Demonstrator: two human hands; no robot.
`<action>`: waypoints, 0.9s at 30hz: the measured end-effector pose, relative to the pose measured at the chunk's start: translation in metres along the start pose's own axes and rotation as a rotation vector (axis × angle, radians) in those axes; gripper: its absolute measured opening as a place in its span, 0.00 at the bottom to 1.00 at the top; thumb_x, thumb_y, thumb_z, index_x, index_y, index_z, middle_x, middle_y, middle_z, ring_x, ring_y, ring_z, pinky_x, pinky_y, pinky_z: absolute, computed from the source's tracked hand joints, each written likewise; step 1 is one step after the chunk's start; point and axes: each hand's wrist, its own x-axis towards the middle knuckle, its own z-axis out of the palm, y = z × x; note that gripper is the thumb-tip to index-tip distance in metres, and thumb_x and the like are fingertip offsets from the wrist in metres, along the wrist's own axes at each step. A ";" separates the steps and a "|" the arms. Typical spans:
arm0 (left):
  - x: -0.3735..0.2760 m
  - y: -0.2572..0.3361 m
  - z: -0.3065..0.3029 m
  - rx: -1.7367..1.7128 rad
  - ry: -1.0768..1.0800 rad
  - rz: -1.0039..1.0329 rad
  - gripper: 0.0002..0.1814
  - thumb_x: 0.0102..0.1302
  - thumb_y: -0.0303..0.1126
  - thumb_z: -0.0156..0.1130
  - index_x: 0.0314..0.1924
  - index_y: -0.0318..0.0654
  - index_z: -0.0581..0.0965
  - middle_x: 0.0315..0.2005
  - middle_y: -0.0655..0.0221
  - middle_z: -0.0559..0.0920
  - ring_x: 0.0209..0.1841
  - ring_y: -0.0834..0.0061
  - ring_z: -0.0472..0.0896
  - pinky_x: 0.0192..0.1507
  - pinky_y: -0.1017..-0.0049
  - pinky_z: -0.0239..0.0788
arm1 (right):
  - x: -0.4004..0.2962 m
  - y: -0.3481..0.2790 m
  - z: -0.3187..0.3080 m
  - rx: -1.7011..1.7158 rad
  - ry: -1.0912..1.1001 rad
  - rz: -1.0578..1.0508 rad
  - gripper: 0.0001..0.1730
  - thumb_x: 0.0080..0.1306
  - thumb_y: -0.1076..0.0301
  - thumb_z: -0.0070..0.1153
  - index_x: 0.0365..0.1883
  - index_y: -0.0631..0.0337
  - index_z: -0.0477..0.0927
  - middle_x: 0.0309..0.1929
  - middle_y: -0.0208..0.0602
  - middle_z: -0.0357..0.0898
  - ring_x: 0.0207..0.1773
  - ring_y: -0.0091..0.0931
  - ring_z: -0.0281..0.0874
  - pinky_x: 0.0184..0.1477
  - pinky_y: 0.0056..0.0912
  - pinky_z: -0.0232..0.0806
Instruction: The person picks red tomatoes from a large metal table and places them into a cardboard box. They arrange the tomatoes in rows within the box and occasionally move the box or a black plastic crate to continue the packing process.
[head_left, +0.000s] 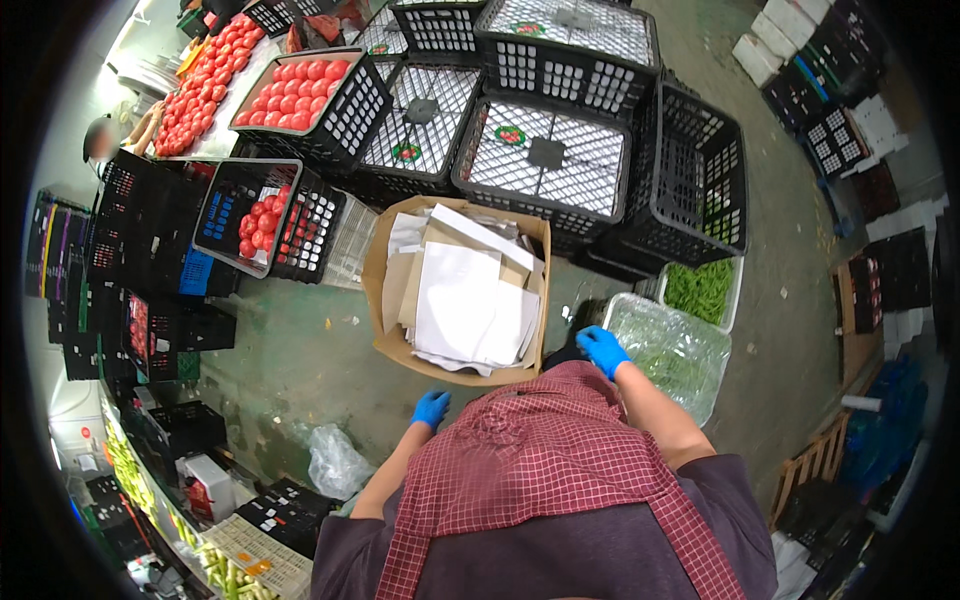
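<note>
My left hand (430, 410), in a blue glove, hangs at my left side with its fingers loosely bent, below a cardboard box (370, 300). White and brown sheets of card (457, 292) fill that box. To its right is my right hand (602, 351), gloved in blue too, beside a white tray (670, 356) of greens under clear plastic. From above I see mainly the back of this hand; its fingertips and palm are hidden, and I cannot tell whether it touches the tray. Another tray of green vegetables (697, 292) sits just beyond.
Black plastic crates (547, 154) are stacked ahead. A crate of tomatoes (300, 94) and a tilted crate (247, 217) stand left. An open crate (701, 172) is at right. A clear plastic bag (336, 459) lies on the floor. Another person (101, 142) reaches over tomatoes at far left.
</note>
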 end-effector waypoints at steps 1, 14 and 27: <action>-0.001 -0.002 -0.007 -0.006 0.039 -0.060 0.25 0.68 0.44 0.59 0.58 0.35 0.76 0.45 0.59 0.83 0.36 0.72 0.79 0.36 0.71 0.72 | 0.009 -0.008 0.001 -0.025 -0.043 -0.077 0.18 0.68 0.58 0.57 0.47 0.62 0.80 0.42 0.45 0.83 0.43 0.30 0.80 0.46 0.34 0.71; 0.102 0.308 0.072 -0.126 0.213 0.095 0.21 0.69 0.41 0.57 0.56 0.37 0.76 0.42 0.68 0.82 0.40 0.78 0.80 0.41 0.76 0.70 | 0.236 -0.156 -0.116 -0.020 -0.202 -0.203 0.17 0.70 0.59 0.56 0.50 0.61 0.79 0.37 0.33 0.81 0.36 0.22 0.75 0.39 0.27 0.70; 0.274 0.729 0.125 0.019 0.384 0.726 0.24 0.69 0.45 0.60 0.49 0.26 0.76 0.32 0.60 0.84 0.34 0.73 0.80 0.39 0.71 0.73 | 0.427 -0.349 -0.412 0.163 0.857 -0.390 0.31 0.73 0.55 0.53 0.66 0.68 0.65 0.61 0.46 0.70 0.60 0.32 0.68 0.62 0.34 0.61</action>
